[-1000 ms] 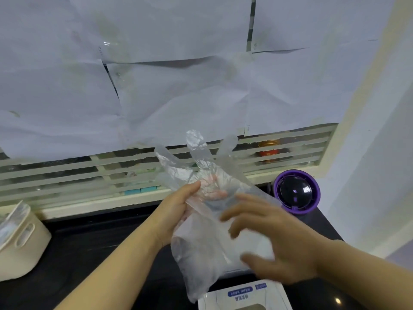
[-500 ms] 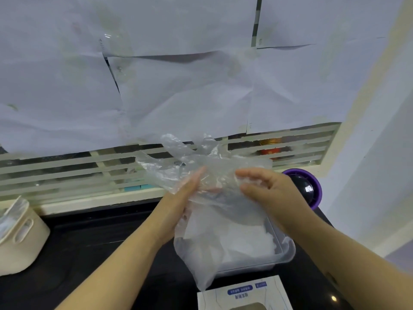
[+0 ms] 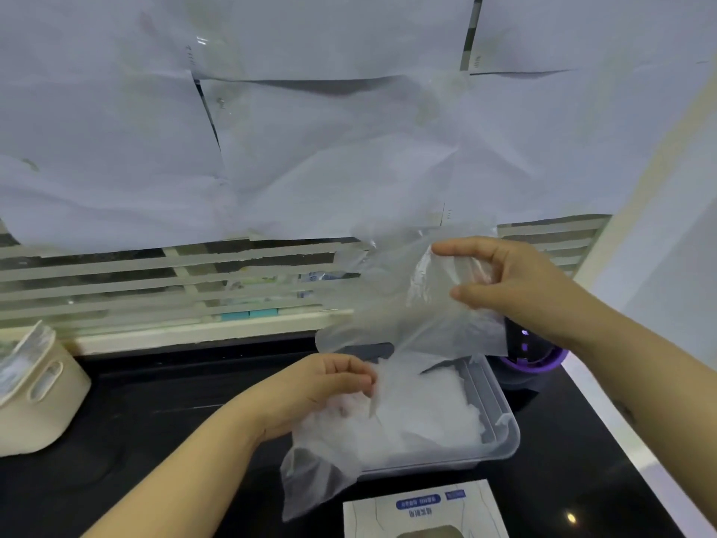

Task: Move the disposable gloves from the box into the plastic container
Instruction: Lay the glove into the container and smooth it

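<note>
My right hand (image 3: 512,289) pinches a clear disposable glove (image 3: 399,300) between thumb and fingers, holding it in the air above the plastic container (image 3: 504,436). My left hand (image 3: 322,386) is lower, its fingers curled on a second clear glove (image 3: 318,471) that drapes over the container's front left corner onto the black counter. The container is translucent and rectangular, with a crumpled pile of gloves (image 3: 423,417) inside. The glove box (image 3: 423,510), white with blue labels, lies at the bottom edge, partly cut off.
A purple-rimmed round object (image 3: 531,363) stands right behind the container. A cream container with a handle slot (image 3: 35,398) sits at the far left. White paper covers the wall above a slatted window. The counter's light edge runs along the right.
The two hands have parted: my right hand rose to the right with one glove, my left hand dropped to the container with another. The view tilted down.
</note>
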Available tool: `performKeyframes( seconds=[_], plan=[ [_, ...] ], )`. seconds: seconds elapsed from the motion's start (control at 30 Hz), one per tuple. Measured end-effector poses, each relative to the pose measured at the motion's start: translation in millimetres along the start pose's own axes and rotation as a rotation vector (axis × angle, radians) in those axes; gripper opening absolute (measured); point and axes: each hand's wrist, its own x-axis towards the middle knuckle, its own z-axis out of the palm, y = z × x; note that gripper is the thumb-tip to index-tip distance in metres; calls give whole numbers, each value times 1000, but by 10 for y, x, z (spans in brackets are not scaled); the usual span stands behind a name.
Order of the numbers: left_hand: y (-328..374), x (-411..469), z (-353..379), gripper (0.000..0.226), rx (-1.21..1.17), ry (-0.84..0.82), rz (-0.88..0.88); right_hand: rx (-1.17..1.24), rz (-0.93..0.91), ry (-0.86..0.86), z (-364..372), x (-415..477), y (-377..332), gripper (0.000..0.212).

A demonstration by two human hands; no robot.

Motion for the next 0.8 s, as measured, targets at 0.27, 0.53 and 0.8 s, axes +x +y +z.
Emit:
performKeyframes(
  seconds=[0.27,0.53,0.8],
  plan=[
    [-10,164,157,5,-54,-22,10,8,-34,-39,92,62,-10,46],
    [-294,5,-133,14,-116,90,-73,145,20,-11,49,81,38,48],
    [-110,-96,-341,11,53,797,112,34,-10,-184,395,206,-171,49]
  ],
)
